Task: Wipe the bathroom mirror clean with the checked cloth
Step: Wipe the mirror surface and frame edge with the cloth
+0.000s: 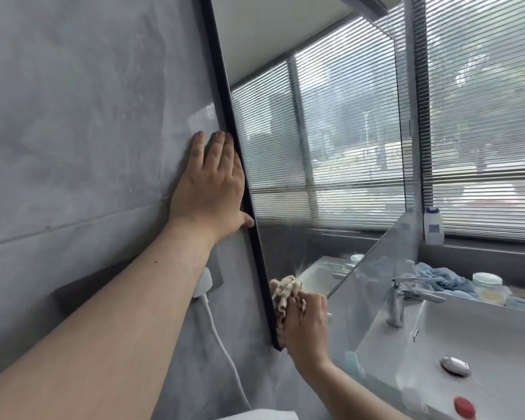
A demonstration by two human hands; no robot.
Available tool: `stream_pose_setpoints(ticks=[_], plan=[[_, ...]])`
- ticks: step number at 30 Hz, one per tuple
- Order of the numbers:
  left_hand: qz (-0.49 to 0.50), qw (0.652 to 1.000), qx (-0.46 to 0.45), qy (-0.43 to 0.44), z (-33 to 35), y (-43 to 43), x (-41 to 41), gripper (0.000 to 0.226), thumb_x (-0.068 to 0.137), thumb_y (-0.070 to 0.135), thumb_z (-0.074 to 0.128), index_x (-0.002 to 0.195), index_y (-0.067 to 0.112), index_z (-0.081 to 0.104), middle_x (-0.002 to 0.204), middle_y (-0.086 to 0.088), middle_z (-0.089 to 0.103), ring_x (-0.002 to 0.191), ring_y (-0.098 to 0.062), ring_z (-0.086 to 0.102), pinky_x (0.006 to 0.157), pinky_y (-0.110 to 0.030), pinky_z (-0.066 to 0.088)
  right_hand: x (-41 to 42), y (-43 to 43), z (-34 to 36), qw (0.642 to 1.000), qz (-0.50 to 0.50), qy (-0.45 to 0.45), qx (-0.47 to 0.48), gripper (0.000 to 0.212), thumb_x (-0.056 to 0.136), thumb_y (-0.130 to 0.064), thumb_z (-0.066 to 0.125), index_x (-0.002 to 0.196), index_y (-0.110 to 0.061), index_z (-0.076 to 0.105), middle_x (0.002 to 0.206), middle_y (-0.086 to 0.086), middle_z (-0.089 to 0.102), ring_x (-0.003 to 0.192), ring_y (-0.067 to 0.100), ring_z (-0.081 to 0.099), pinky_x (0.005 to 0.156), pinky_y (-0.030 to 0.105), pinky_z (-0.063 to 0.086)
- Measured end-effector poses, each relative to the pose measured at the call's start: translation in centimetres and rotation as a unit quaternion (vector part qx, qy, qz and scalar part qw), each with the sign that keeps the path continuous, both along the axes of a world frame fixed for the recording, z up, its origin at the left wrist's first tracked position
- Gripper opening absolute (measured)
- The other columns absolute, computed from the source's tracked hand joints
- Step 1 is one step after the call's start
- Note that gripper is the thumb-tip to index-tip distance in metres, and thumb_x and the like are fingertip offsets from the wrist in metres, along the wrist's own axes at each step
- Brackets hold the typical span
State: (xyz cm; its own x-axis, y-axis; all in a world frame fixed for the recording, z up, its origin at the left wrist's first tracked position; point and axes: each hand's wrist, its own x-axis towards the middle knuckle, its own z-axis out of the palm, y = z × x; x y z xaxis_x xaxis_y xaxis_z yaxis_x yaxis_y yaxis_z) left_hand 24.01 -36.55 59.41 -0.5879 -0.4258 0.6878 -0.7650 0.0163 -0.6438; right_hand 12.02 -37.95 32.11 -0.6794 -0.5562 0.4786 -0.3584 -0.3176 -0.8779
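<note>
The black-framed mirror (331, 153) hangs on the grey wall and reflects the window blinds. My left hand (211, 186) lies flat on the wall with straight fingers, right against the mirror's left frame edge, thumb at the frame. My right hand (306, 325) grips the bunched beige checked cloth (287, 294) and holds it against the glass at the mirror's lower left corner.
A grey sink (467, 334) with a chrome tap (402, 298) sits to the right below the mirror. On the ledge are a blue towel (443, 278), a round tub (487, 283) and a white bottle (433, 225). A white plug (203, 286) and cable hang from the wall.
</note>
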Motion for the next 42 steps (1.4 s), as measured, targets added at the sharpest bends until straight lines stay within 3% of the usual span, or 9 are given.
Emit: stream_pose_setpoints(ticks=[3, 7, 11, 14, 20, 24, 31, 37, 42], plan=[[-0.001, 1.0, 0.006, 0.002, 0.0, 0.1, 0.0, 0.126, 0.069, 0.09, 0.049, 0.152, -0.002, 0.026, 0.162, -0.023, 0.019, 0.152, -0.036, 0.013, 0.123, -0.057, 0.001, 0.4, 1.2, -0.4, 0.999, 0.017, -0.019, 0.023, 0.002, 0.097, -0.011, 0.058, 0.096, -0.01, 0.056, 0.103, 0.002, 0.047, 0.09, 0.006, 0.05, 0.076, 0.002, 0.034], [0.001, 1.0, 0.01, -0.003, 0.0, 0.2, 0.1, 0.124, 0.071, 0.088, 0.048, 0.153, -0.002, 0.025, 0.163, -0.024, 0.017, 0.152, -0.037, 0.012, 0.123, -0.057, 0.004, 1.0, 1.2, 4.0, 1.0, 0.015, -0.005, -0.01, 0.006, 0.097, -0.01, 0.058, 0.098, -0.016, 0.056, 0.11, 0.006, 0.049, 0.091, -0.011, 0.049, 0.078, 0.005, 0.037], [0.0, 1.0, 0.014, -0.004, -0.2, 0.2, 0.2, 0.121, 0.075, 0.087, 0.047, 0.153, -0.003, 0.023, 0.163, -0.023, 0.018, 0.152, -0.037, 0.012, 0.123, -0.056, 0.003, 1.1, 0.9, 12.1, 0.997, 0.042, 0.023, -0.067, 0.026, 0.097, -0.02, 0.057, 0.123, -0.021, 0.061, 0.118, -0.006, 0.048, 0.093, 0.0, 0.05, 0.087, 0.016, 0.038], [-0.003, 1.0, 0.019, -0.008, -0.2, 0.1, 0.2, 0.116, 0.08, 0.083, 0.045, 0.154, -0.003, 0.02, 0.163, -0.024, 0.015, 0.153, -0.037, 0.009, 0.123, -0.055, 0.002, 0.7, 0.6, 15.2, 0.995, 0.038, 0.039, -0.085, 0.022, 0.097, -0.02, 0.06, 0.117, -0.018, 0.067, 0.114, -0.004, 0.051, 0.094, 0.007, 0.053, 0.088, 0.021, 0.043], [-0.006, 1.0, 0.023, -0.005, -0.4, 0.2, 0.3, 0.12, 0.077, 0.084, 0.047, 0.154, -0.003, 0.02, 0.163, -0.023, 0.015, 0.153, -0.037, 0.009, 0.124, -0.054, 0.0, 0.5, 0.6, 6.4, 1.0, 0.018, 0.016, -0.009, 0.003, 0.097, -0.017, 0.058, 0.094, -0.017, 0.057, 0.104, -0.004, 0.048, 0.085, 0.01, 0.051, 0.077, 0.022, 0.037], [-0.011, 1.0, 0.019, -0.006, -0.5, 0.2, 0.3, 0.119, 0.076, 0.085, 0.048, 0.153, -0.002, 0.023, 0.163, -0.023, 0.017, 0.153, -0.037, 0.01, 0.124, -0.054, 0.0, 0.4, 1.1, -0.4, 0.997, 0.002, -0.041, 0.061, 0.019, 0.094, -0.008, 0.059, 0.081, -0.018, 0.049, 0.092, -0.002, 0.048, 0.082, 0.017, 0.05, 0.07, 0.018, 0.034], [-0.01, 1.0, 0.017, -0.005, -0.5, 0.0, 0.4, 0.119, 0.077, 0.085, 0.047, 0.154, -0.002, 0.021, 0.163, -0.023, 0.015, 0.153, -0.036, 0.01, 0.124, -0.054, 0.0, 0.5, 1.4, -0.8, 0.994, -0.003, -0.063, 0.088, 0.015, 0.092, -0.007, 0.059, 0.081, -0.015, 0.053, 0.091, 0.003, 0.052, 0.078, 0.006, 0.05, 0.069, 0.011, 0.039], [-0.01, 1.0, 0.012, -0.006, -0.5, -0.1, 0.4, 0.119, 0.078, 0.085, 0.045, 0.154, -0.003, 0.02, 0.163, -0.023, 0.015, 0.153, -0.037, 0.009, 0.124, -0.053, 0.003, -0.2, 0.5, 8.9, 0.999, -0.019, -0.037, 0.024, 0.008, 0.097, -0.018, 0.053, 0.09, -0.016, 0.054, 0.101, -0.002, 0.05, 0.075, 0.011, 0.05, 0.067, 0.022, 0.031], [-0.011, 1.0, 0.013, 0.005, -0.6, -0.3, 0.3, 0.116, 0.081, 0.082, 0.045, 0.154, -0.003, 0.019, 0.164, -0.022, 0.014, 0.153, -0.036, 0.008, 0.123, -0.052, -0.002, -0.4, -0.7, 19.8, 0.994, -0.035, 0.04, -0.093, 0.016, 0.098, -0.024, 0.053, 0.113, -0.023, 0.054, 0.117, -0.002, 0.053, 0.092, 0.017, 0.057, 0.078, 0.032, 0.047]])
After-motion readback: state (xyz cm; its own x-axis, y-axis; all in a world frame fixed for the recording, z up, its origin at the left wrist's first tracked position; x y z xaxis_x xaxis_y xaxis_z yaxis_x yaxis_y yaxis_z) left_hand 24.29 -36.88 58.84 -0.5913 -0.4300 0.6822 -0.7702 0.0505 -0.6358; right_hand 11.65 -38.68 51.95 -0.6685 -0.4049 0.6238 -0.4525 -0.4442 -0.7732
